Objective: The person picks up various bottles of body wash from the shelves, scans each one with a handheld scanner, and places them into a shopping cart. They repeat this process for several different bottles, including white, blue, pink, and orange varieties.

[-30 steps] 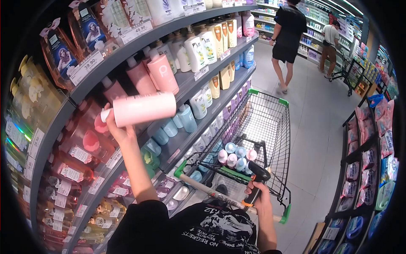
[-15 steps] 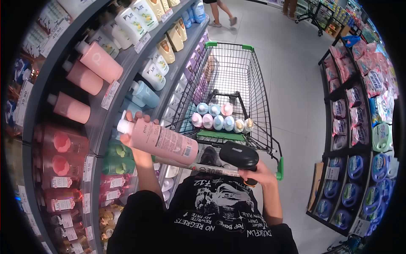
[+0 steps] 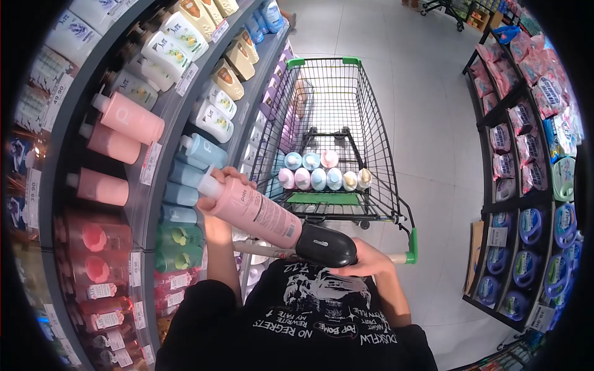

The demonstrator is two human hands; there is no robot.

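Observation:
My left hand [image 3: 214,212] is closed around the neck end of a pink pump bottle [image 3: 260,210] with a white pump top. The bottle lies tilted, its printed back label and barcode facing up. In my right hand [image 3: 371,256] is a black barcode scanner [image 3: 328,244], its rounded head against or just over the bottle's base; its grip is mostly hidden. Both hands are above the handle of a shopping cart [image 3: 323,198]. Inside the cart's near end stand several pump bottles [image 3: 318,178] in pink, blue and cream.
A tall shelf [image 3: 148,204] on the left carries pink bottles [image 3: 133,117], blue bottles [image 3: 204,150] and other toiletries. To the right, a black rack [image 3: 502,213] holds pink packs and purple tubs. Grey floor tiles [image 3: 421,130] run between the cart and rack.
The scanner has moved left and down to the bottle's base. My left hand has shifted right with the bottle, tilting it more steeply. The view has shifted slightly.

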